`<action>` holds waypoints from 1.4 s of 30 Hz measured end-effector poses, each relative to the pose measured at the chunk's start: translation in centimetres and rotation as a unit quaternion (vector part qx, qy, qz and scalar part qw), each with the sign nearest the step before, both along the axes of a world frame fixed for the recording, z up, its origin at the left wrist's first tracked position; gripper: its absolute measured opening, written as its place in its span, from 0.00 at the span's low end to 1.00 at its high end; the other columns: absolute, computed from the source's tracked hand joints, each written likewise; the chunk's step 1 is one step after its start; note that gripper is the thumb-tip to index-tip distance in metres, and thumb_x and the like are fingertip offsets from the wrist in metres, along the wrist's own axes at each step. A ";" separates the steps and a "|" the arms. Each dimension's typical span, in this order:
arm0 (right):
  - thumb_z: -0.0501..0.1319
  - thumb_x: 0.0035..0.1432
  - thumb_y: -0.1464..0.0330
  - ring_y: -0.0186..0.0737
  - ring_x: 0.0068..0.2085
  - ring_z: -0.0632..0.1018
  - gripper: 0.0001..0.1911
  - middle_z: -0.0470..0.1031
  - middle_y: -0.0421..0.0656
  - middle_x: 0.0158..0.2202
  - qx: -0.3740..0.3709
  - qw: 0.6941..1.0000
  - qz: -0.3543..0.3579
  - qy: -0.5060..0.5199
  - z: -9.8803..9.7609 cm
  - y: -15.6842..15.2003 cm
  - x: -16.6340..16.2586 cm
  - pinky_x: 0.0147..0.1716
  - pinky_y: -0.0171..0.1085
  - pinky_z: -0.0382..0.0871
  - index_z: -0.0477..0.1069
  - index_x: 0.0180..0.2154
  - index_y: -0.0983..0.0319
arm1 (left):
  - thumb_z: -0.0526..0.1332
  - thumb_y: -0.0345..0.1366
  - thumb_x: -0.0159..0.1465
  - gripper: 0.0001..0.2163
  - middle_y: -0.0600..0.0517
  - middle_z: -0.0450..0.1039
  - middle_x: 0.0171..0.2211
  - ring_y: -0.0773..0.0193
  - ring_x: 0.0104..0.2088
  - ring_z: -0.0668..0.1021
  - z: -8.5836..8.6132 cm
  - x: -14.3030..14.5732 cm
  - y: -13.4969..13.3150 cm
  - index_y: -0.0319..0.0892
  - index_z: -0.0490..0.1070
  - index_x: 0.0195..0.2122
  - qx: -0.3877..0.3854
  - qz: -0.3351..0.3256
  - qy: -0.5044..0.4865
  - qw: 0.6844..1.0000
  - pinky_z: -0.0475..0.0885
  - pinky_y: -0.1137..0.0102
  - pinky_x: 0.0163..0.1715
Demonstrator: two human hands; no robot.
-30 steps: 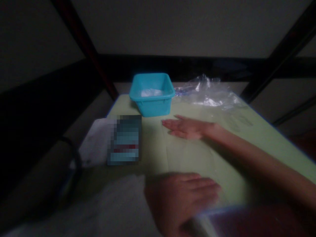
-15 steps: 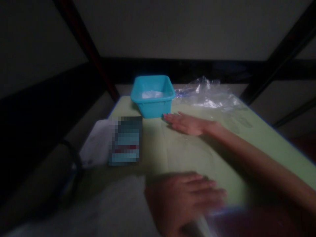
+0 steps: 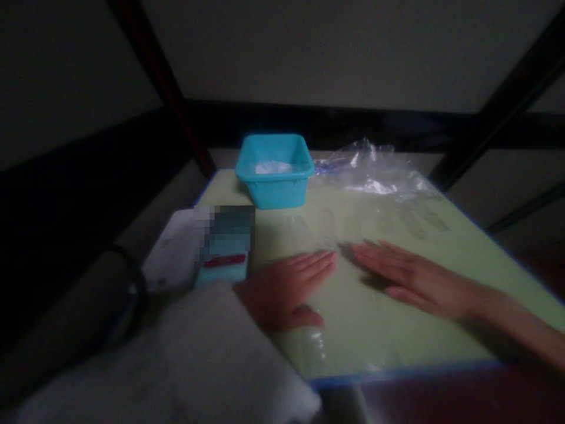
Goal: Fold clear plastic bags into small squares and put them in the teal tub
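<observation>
White sleeve [image 3: 185,353] lay nearest. Clear plastic film [image 3: 314,347] lay on pale green table [image 3: 424,344], near its blue edge. Just beyond, left hand [image 3: 289,291] and right hand [image 3: 415,277] were palm down, fingers extended, pressed together, thumbs apart; contact with film unclear. Farther left, partly pixelated item [image 3: 225,268] adjoined white sheet [image 3: 174,250]. Beyond, turquoise basin [image 3: 278,193] stood beside crumpled plastic [image 3: 375,171].

Turquoise basin [image 3: 278,194] blocks far middle; way through between basin and right fingers [image 3: 378,262] (flat clear plastic [image 3: 326,224] beneath).
</observation>
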State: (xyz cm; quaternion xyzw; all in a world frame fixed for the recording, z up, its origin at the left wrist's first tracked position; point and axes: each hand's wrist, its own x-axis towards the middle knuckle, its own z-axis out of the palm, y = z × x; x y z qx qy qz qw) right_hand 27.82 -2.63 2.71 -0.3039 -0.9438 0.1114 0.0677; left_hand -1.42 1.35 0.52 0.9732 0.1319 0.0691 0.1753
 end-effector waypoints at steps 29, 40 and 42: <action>0.48 0.63 0.71 0.37 0.38 0.77 0.15 0.79 0.46 0.35 0.183 0.978 0.091 0.038 -0.5 -8.0 -1.4 0.35 0.35 0.72 0.74 0.40 0.65 | 0.52 0.55 0.63 0.38 0.36 0.43 0.66 0.52 0.66 0.49 0.2 -0.9 0.6 0.27 0.47 0.63 -0.013 0.039 0.021 0.999 0.47 0.58 0.64; 0.48 0.63 0.74 0.41 0.49 0.77 0.17 0.76 0.52 0.47 0.165 0.984 0.046 0.041 -0.4 -6.3 -1.3 0.46 0.39 0.75 0.71 0.46 0.67 | 0.43 0.40 0.68 0.27 0.39 0.45 0.66 0.57 0.66 0.50 1.2 -0.7 0.2 0.25 0.50 0.63 -0.022 0.000 0.035 0.999 0.48 0.62 0.64; 0.48 0.62 0.75 0.41 0.45 0.79 0.17 0.77 0.51 0.45 0.144 0.988 0.037 0.046 -0.1 -5.9 -1.3 0.43 0.37 0.77 0.70 0.48 0.66 | 0.42 0.38 0.67 0.27 0.40 0.45 0.66 0.58 0.66 0.50 1.5 -0.7 0.2 0.23 0.50 0.62 -0.049 -0.017 0.021 0.998 0.48 0.64 0.64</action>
